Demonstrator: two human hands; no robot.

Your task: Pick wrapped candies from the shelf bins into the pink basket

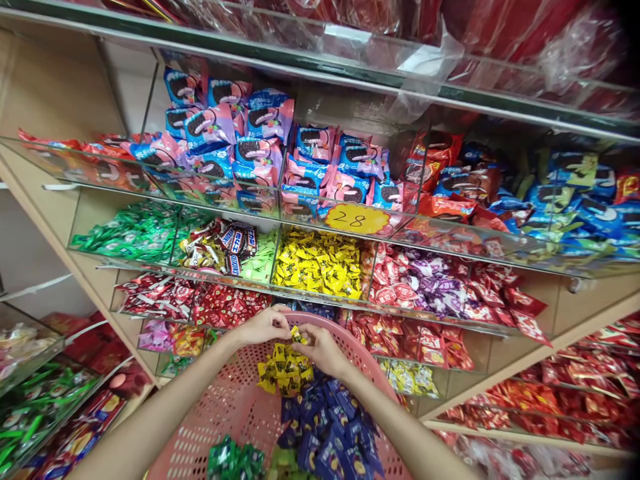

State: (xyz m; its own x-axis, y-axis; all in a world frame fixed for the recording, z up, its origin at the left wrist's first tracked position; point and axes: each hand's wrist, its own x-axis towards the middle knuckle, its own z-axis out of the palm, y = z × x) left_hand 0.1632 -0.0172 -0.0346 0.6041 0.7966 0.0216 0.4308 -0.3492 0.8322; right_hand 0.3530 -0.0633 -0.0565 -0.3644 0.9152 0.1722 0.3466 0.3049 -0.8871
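Observation:
My left hand (266, 326) is curled with fingertips pressed together over the far side of a pink perforated plastic basket (200, 407); what it pinches, if anything, is hidden. Close beside it, my right hand (323, 349) grips a small yellow-wrapped candy (298, 335) between thumb and fingers. Right below both hands, a heap of yellow-wrapped candies (284, 372) rests in the basket. Dark blue-purple wrapped candies (333, 430) fill its right part, and green-wrapped candies (235, 459) lie near the bottom of the view.
Beyond the basket, a clear shelf bin holds matching yellow candies (320, 263). Green packets (133, 232), Snickers bars (240, 243) and purple packets (435, 283) fill neighbouring bins. Above are blue-pink cookie packs (260, 137) and a yellow tag (357, 219) reading 28.

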